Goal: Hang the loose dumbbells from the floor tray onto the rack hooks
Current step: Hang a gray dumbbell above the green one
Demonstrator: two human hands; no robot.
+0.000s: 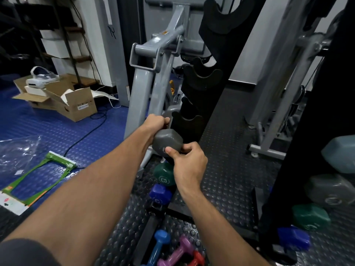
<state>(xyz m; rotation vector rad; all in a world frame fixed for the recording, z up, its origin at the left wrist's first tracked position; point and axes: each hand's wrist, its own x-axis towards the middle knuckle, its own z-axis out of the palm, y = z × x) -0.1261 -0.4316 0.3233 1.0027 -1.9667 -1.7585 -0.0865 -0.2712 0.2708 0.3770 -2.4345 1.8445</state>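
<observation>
Grey dumbbell (167,141) is right at the black rack (194,96); my left hand (156,121) grips its handle, right hand (187,160) pinches the near end.

Floor (230,169) is studded rubber, black w/ a blue section on the left. Lying on it: open cardboard box (76,104), clear plastic bag (17,152), green card packaging (44,179), plus blue dumbbell (158,246), purple dumbbell (177,252) & red dumbbell (196,259) in the floor tray (142,240).

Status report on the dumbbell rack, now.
Left hand grips grey dumbbell at its handle; right hand steadies its near head. Dumbbell at a lower rack hook, seating unclear. Nothing blocking the hook.
</observation>
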